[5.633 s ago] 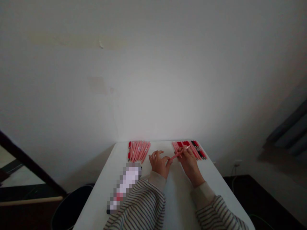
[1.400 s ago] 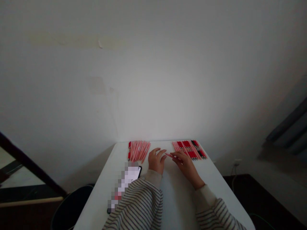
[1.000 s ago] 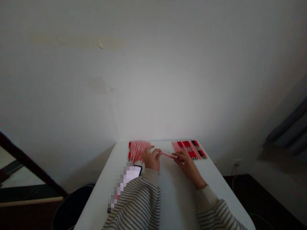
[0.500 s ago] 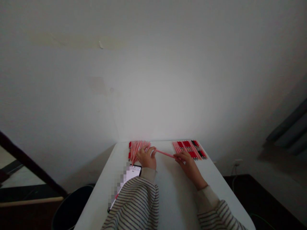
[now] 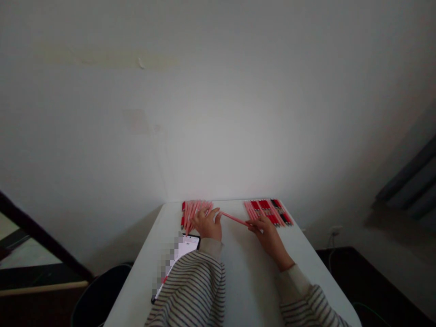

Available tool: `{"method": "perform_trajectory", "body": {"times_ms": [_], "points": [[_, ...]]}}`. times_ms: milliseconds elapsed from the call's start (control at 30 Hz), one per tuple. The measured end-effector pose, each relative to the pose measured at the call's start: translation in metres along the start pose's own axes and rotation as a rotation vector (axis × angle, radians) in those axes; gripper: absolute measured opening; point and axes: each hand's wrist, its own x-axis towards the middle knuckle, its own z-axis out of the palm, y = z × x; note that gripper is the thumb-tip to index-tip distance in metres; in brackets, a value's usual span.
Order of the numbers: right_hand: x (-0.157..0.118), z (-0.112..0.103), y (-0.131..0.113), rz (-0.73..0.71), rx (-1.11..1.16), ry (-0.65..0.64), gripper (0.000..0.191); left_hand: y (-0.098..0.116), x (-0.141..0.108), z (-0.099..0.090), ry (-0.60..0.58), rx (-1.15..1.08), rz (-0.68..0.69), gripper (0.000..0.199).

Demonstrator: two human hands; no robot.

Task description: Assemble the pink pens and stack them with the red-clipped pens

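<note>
A thin pink pen-like stick (image 5: pixel 235 219) slants across the middle of the table, its right end lower. My right hand (image 5: pixel 267 234) pinches that right end between thumb and fingers. At the other end is my left hand (image 5: pixel 207 225), its thumb and index finger slightly apart beside the tip. Partly behind the left hand lies a loose pile of similar pink sticks (image 5: pixel 190 213), with red pieces along its left side. Beyond the right hand are rows of pink sticks with red and black parts (image 5: pixel 265 206).
A phone (image 5: pixel 184 247) with a lit screen lies on the white table (image 5: pixel 248 277), partly covered by my left sleeve. The far table edge meets a pale wall (image 5: pixel 218 113). A dark bin (image 5: pixel 98 295) stands at left, and a socket with a cable (image 5: pixel 335 231) is at right.
My left thumb and index finger have parted slightly at the stick's left end. The right hand keeps its pinch, almost unmoved. The view has shifted slightly.
</note>
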Motion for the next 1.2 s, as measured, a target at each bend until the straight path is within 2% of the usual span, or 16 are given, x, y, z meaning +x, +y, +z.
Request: {"method": "perform_trajectory", "body": {"times_ms": [333,633,833,1200], "points": [[-0.001,0.002,0.004,0.083,-0.073,0.054,0.020,0.025,-0.002,0.006,-0.005,0.046,-0.067,0.019],[-0.002,-0.002,0.017,0.085,-0.101,0.090,0.027,0.048,0.002,0.040,0.002,-0.058,-0.055,0.022],[-0.002,-0.013,0.025,0.128,-0.192,0.261,0.025,0.080,0.002,0.064,-0.058,-0.089,-0.024,0.028],[-0.008,-0.040,0.043,0.312,-0.300,0.498,0.029,0.138,-0.002,0.087,-0.224,-0.123,0.133,0.032]]}}
